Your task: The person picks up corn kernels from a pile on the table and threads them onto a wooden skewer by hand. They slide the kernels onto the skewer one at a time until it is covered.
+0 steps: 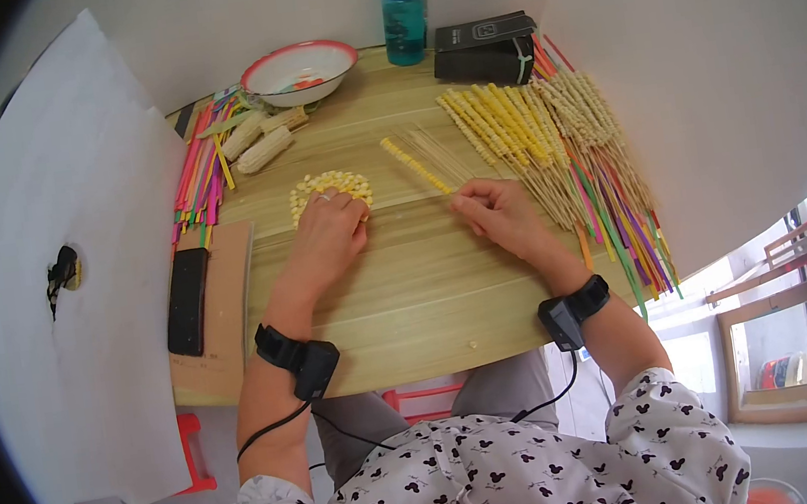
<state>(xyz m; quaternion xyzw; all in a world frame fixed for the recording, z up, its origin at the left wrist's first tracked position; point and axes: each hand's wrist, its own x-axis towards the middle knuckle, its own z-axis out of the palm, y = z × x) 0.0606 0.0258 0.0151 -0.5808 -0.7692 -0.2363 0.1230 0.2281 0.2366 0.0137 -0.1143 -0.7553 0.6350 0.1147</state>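
A pile of loose yellow corn kernels (346, 180) lies on the table, left of centre. My left hand (325, 236) rests on its near edge, fingers bunched and bent down; the fingertips are partly hidden, so what they pinch cannot be seen. My right hand (504, 217) pinches the near end of a thin skewer (410, 164) between thumb and forefinger. Yellow kernels are threaded along the skewer, which points away to the left. Several bare thin sticks (439, 154) lie just beyond my right hand. To their right is a row of kernel-covered skewers (501, 124).
Paler beaded sticks (580, 111) lie over coloured strips (635, 234) on the right. Stripped corncobs (265, 151), more strips (197, 182), and a phone (188, 303) on brown card (230, 319) occupy the left. A red-rimmed bowl (346, 56), blue bottle (405, 25) and black box (476, 64) stand behind.
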